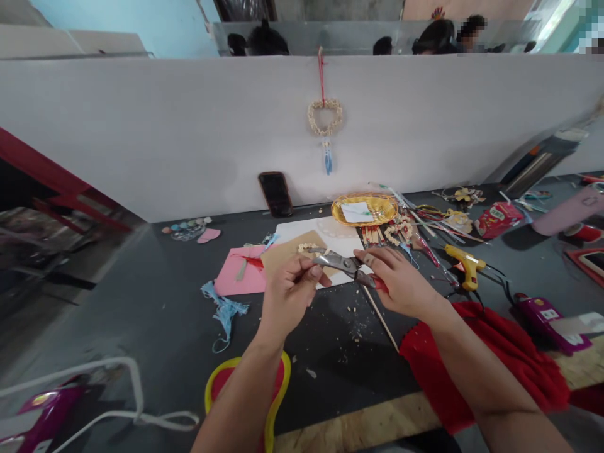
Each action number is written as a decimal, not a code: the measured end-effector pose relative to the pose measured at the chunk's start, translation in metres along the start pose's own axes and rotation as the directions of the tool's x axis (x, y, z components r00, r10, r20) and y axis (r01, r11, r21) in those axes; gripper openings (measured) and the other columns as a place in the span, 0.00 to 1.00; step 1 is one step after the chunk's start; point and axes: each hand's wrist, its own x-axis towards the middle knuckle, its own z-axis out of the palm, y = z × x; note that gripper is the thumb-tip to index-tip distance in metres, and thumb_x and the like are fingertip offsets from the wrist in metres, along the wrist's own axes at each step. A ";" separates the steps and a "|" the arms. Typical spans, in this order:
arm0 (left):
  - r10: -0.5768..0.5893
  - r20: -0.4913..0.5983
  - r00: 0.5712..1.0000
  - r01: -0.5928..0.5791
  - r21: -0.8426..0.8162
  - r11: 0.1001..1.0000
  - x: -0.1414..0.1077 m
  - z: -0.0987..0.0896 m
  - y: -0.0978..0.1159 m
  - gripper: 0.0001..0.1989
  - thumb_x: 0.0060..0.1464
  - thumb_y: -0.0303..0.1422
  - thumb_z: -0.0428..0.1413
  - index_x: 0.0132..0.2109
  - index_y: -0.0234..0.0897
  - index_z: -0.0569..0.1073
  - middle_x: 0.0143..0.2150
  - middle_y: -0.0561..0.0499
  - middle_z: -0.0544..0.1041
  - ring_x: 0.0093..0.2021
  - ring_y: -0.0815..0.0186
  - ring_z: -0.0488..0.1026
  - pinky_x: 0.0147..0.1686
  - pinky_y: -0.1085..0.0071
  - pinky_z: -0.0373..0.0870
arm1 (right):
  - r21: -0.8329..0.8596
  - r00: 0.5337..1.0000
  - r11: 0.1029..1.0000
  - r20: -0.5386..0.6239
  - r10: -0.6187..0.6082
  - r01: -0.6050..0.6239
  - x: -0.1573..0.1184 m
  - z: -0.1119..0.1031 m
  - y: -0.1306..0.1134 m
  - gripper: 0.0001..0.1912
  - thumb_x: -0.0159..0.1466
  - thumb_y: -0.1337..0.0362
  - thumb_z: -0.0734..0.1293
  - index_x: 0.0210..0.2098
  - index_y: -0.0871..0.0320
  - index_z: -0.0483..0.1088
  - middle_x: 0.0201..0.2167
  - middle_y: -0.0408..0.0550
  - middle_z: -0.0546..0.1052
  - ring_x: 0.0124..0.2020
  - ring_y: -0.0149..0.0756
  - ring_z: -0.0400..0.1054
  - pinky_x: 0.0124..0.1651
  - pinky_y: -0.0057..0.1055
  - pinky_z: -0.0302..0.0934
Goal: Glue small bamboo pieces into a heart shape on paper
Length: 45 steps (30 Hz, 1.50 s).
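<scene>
My right hand (396,280) is closed around a pair of metal cutters (340,261) with red grips, their jaws pointing left. At the jaws, my left hand (293,283) is pinched closed with thumb and fingers. What it pinches is too small and too covered to make out. Just above its fingertips shows a curved string of small beige pieces (307,248); whether it is held or lies on the brown card (278,257) I cannot tell. Beneath the hands are a white sheet (295,231) and a pink sheet (231,277). Small beige bits (352,309) are scattered on the table.
A thin stick (383,321) and a red cloth (500,365) lie at right, near a yellow glue gun (467,265). Blue tassels (226,309) lie left. Behind stand a phone (275,194) and a yellow basket (337,217). A beige heart ornament (310,118) hangs on the partition.
</scene>
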 end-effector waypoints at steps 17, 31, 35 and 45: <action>-0.235 0.369 0.899 0.386 -0.417 0.823 0.004 -0.004 0.006 0.16 0.43 0.39 0.67 0.26 0.33 0.70 0.17 0.51 0.74 0.11 0.81 0.48 0.11 0.80 0.39 | 0.073 0.998 0.995 -0.022 -0.064 0.065 -0.003 -0.002 0.004 0.38 0.54 0.78 0.60 0.64 0.56 0.56 0.57 0.57 0.67 0.57 0.47 0.62 0.57 0.51 0.62; 0.023 0.015 1.000 -0.023 -0.003 1.000 0.000 -0.001 0.001 0.11 0.55 0.40 0.58 0.36 0.36 0.74 0.29 0.49 0.77 0.19 0.74 0.64 0.19 0.77 0.60 | -0.040 0.999 0.999 -0.031 -0.032 0.030 0.001 -0.002 0.001 0.35 0.56 0.75 0.61 0.64 0.58 0.56 0.56 0.57 0.68 0.56 0.47 0.62 0.57 0.48 0.61; 0.078 -0.046 0.996 -0.070 0.157 0.985 0.000 -0.003 0.000 0.10 0.56 0.38 0.57 0.33 0.35 0.75 0.25 0.51 0.75 0.19 0.74 0.62 0.19 0.77 0.59 | -0.044 1.000 0.999 -0.003 -0.013 0.013 0.002 -0.001 0.000 0.34 0.58 0.73 0.62 0.64 0.59 0.57 0.57 0.57 0.68 0.57 0.47 0.61 0.58 0.46 0.60; -0.274 0.114 0.955 0.291 -0.183 0.939 0.011 -0.012 0.000 0.19 0.36 0.42 0.68 0.28 0.33 0.73 0.19 0.52 0.72 0.14 0.78 0.55 0.12 0.82 0.46 | 0.029 0.997 0.999 0.062 -0.047 0.046 0.007 0.002 0.003 0.30 0.60 0.71 0.63 0.62 0.59 0.59 0.53 0.56 0.71 0.54 0.42 0.64 0.57 0.39 0.60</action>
